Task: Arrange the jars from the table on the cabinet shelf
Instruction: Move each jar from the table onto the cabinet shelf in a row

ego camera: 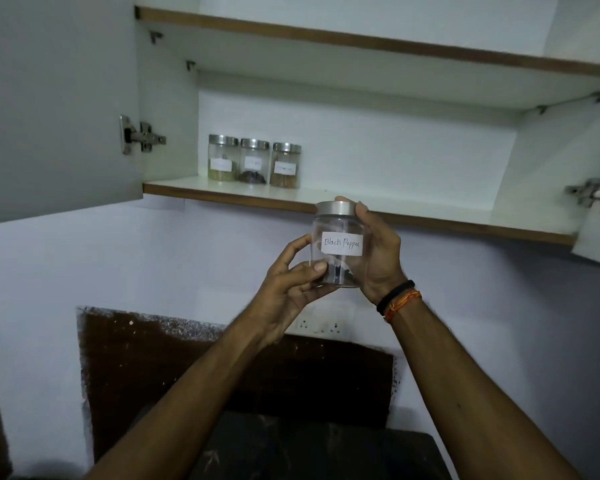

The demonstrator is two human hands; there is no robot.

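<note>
While both hands grip the black pepper jar [338, 244] just below the front edge of the cabinet shelf [413, 211], the left hand [288, 289] curled under its base and the right hand [378, 251] wrapped round its side up to the steel lid [336, 208], the likeliest slip is at the lift: the lid could catch the shelf's wooden lip and jolt the smooth glass loose. Three jars [253, 162] stand close together at the back left, so sliding this one in carelessly could knock the nearest over or turn its label away
</note>
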